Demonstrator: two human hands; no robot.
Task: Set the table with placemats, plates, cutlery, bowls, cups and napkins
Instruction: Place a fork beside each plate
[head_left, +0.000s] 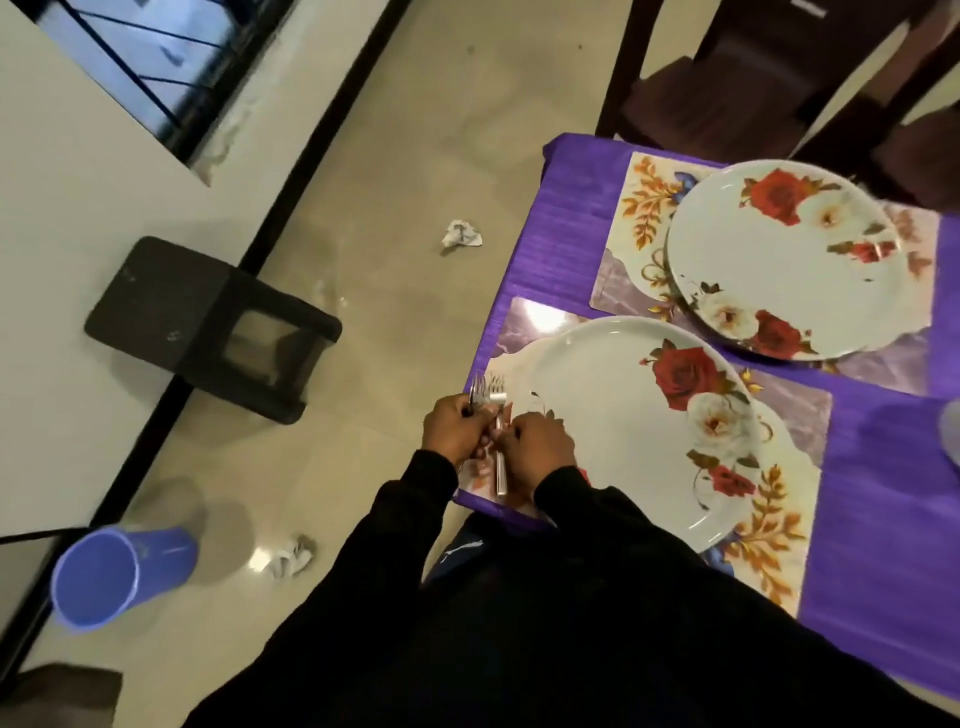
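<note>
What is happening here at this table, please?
A person in black sleeves is setting a table covered in purple cloth. The left hand grips a bunch of forks, and the right hand pinches one piece of cutlery at the near placemat's corner. Two floral plates, near and far, already sit on placemats. No bowls or napkins are on the table yet.

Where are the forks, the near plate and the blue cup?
forks (487, 388): head view, on the tines above the left hand (453, 431).
near plate (618, 431): head view, on its bare white middle.
blue cup (111, 574): head view, on its rim and inner wall, on the floor.
</note>
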